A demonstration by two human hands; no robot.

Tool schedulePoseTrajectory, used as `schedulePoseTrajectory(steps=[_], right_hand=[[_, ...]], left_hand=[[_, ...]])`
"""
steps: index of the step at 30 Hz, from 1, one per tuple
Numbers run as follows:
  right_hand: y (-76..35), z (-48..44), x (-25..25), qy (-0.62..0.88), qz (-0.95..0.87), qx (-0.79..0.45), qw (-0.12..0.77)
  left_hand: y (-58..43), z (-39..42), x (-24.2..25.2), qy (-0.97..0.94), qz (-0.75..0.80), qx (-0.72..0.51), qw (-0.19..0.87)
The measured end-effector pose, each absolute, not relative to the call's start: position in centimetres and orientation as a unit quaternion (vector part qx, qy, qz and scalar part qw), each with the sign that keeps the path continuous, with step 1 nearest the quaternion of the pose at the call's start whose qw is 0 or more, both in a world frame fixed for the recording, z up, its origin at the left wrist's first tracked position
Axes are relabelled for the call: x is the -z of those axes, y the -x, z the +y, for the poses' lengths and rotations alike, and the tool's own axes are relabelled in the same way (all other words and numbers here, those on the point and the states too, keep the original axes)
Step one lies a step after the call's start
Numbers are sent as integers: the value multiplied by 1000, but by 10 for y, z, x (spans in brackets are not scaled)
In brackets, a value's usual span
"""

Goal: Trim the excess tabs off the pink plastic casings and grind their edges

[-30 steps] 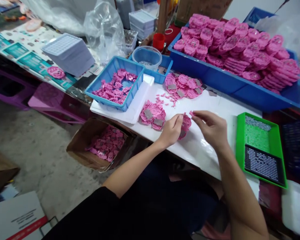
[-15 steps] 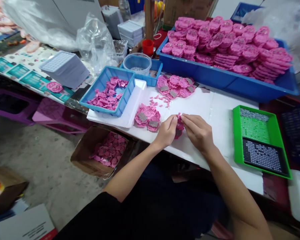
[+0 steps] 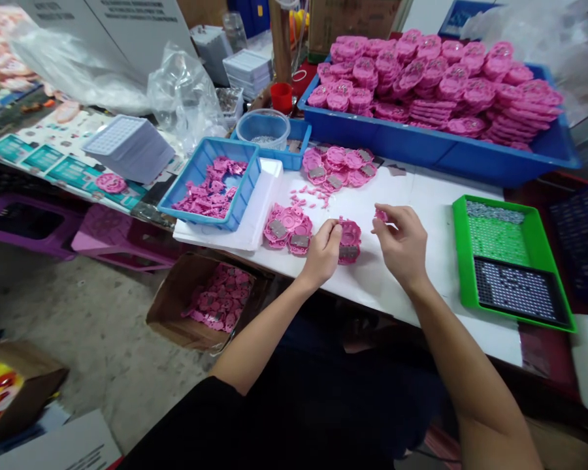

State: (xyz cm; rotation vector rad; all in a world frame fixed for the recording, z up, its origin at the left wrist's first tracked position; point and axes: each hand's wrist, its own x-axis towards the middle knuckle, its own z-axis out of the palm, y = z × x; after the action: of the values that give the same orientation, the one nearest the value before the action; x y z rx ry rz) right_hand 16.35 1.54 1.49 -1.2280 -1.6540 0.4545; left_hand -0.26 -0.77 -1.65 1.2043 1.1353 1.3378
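The left hand (image 3: 323,254) is closed on the left edge of a rounded pink plastic shell with a dark grey flat part (image 3: 350,236), its thumb lying on top. This shell is over the near part of the white-covered surface (image 3: 396,202); whether it touches there cannot be told. To the right of the shell and apart from it, the right hand (image 3: 404,241) is drawn into a pinch, thumb and fingertips holding a small pink plastic piece (image 3: 381,214) whose exact form is too small to tell.

Just left of the shell, beyond the left hand, lies a cluster of pink shells with grey plates (image 3: 288,228). Beyond the shell, slightly to its left, are scattered tiny pink plastic pegs (image 3: 311,197) and, farther back, a larger heap of pink shells (image 3: 338,168). Well to the shell's left sits a light-blue rectangular plastic basket of pink parts (image 3: 245,194); well to its right, a bright green rectangular plastic tray (image 3: 464,261).
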Motion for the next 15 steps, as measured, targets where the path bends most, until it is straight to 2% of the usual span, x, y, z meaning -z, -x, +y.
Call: schedulePoseTrajectory(steps=[5,10,15], right_hand=[[-165,22,-12,500,-558,-367,552],[-165,21,-15,480,-509,-490,520],[-157,14,-19,493,-523,-464,518]], left_hand=[[3,-7,20,-492,459,-563,480],[2,-5,22,-497,470,-550,479],[3,-5,20,-502,468,-552,473]])
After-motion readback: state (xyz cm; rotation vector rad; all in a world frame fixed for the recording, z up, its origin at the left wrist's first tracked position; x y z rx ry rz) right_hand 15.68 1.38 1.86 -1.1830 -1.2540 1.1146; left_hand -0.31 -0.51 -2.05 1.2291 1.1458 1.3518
